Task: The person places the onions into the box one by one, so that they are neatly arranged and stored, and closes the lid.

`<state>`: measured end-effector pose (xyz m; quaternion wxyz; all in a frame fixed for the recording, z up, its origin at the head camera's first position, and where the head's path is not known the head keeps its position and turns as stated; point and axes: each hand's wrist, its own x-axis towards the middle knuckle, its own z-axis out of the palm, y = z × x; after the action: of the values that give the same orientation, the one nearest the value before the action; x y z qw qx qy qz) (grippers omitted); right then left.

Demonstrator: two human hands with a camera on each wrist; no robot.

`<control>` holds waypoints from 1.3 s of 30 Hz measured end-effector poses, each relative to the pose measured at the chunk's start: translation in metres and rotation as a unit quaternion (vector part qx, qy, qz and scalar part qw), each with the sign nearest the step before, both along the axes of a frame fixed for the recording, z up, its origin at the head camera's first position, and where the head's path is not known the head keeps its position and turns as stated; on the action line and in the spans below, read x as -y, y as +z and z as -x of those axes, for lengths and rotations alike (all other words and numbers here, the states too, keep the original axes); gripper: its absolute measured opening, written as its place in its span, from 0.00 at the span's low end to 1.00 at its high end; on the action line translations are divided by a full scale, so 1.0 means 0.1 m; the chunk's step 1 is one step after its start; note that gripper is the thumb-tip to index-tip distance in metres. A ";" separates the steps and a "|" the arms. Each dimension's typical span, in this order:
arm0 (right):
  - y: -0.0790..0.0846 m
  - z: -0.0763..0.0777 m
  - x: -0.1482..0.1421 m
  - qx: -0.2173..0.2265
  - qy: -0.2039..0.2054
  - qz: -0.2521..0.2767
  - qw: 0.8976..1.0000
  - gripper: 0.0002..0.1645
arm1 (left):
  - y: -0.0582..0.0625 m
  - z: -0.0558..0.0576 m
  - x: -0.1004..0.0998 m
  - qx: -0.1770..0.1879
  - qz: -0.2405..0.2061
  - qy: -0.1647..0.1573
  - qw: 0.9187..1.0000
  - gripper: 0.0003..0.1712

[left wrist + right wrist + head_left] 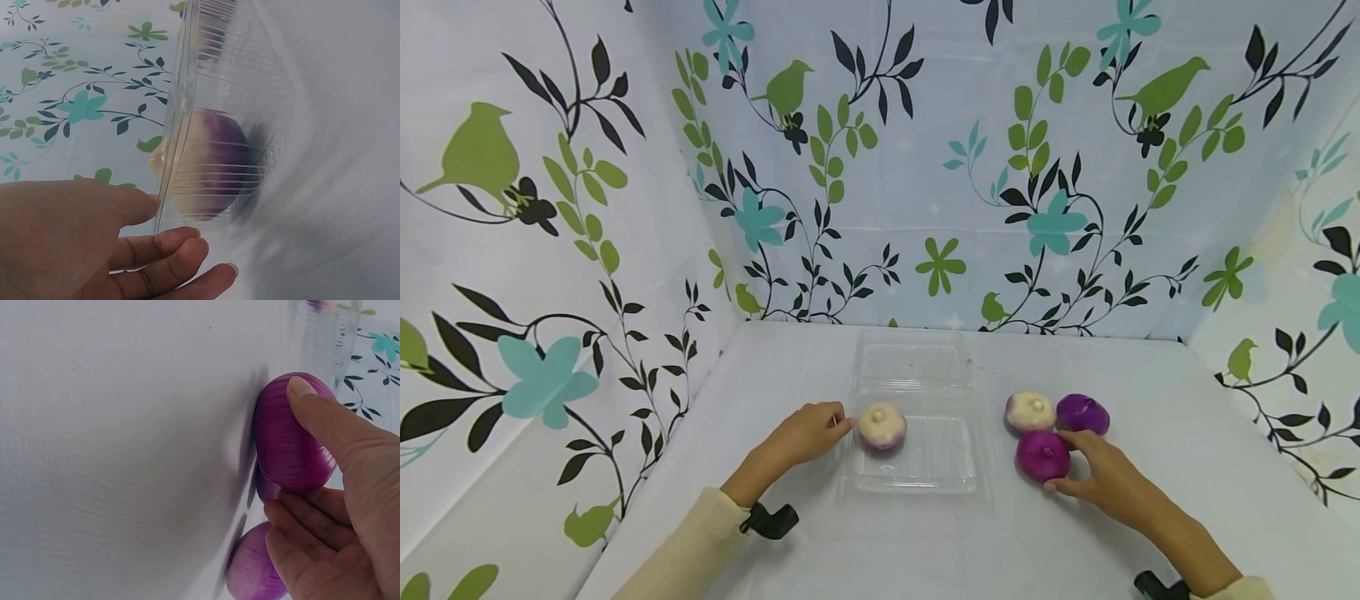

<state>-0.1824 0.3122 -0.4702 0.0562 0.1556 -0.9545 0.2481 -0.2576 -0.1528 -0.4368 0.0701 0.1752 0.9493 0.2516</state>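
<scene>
A clear plastic clamshell box lies with its lid folded back on the white table. Inside its left part sits a white and purple turnip, which shows through the ribbed wall in the left wrist view. My left hand pinches the box's left rim between thumb and fingers. Right of the box, my right hand grips a magenta onion, thumb on one side and fingertips on the other. Close behind that onion are a second turnip and a darker purple onion.
A white cloth covers the table. Behind it and along both sides hangs a curtain printed with birds, leaves and flowers. The box's lid lies flat toward the table's back edge.
</scene>
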 end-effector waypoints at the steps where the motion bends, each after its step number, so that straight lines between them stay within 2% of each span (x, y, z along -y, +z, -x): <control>1: 0.00 0.00 0.00 -0.002 0.000 -0.002 1.000 0.52 | 0.00 0.00 0.00 0.000 0.001 0.000 1.000 0.13; 9: -0.03 -0.01 -0.01 -0.010 -0.005 0.002 1.000 0.52 | -0.01 0.00 0.00 -0.004 0.003 -0.001 1.000 0.13; 14: 0.01 -0.02 -0.01 -0.030 -0.001 0.004 1.000 0.49 | 0.00 0.00 0.00 -0.005 0.003 0.000 1.000 0.13; 18: 0.08 -0.02 0.02 -0.040 0.002 0.011 0.999 0.47 | 0.02 -0.01 0.00 -0.003 0.000 0.001 1.000 0.13; 24: 0.20 0.00 0.07 -0.014 0.000 0.026 1.000 0.49 | 0.02 0.00 -0.01 -0.002 0.001 0.001 1.000 0.13; 33: 0.40 0.07 0.20 0.000 -0.012 0.008 1.000 0.52 | 0.00 0.01 0.00 0.000 -0.003 0.000 1.000 0.13; 39: 0.53 0.17 0.28 -0.020 0.002 0.008 1.000 0.48 | 0.00 0.01 0.00 -0.001 -0.002 0.000 1.000 0.13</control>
<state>-0.1989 0.2838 -0.4170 0.0758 0.1619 -0.9510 0.2523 -0.2581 -0.1526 -0.4364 0.0690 0.1751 0.9490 0.2531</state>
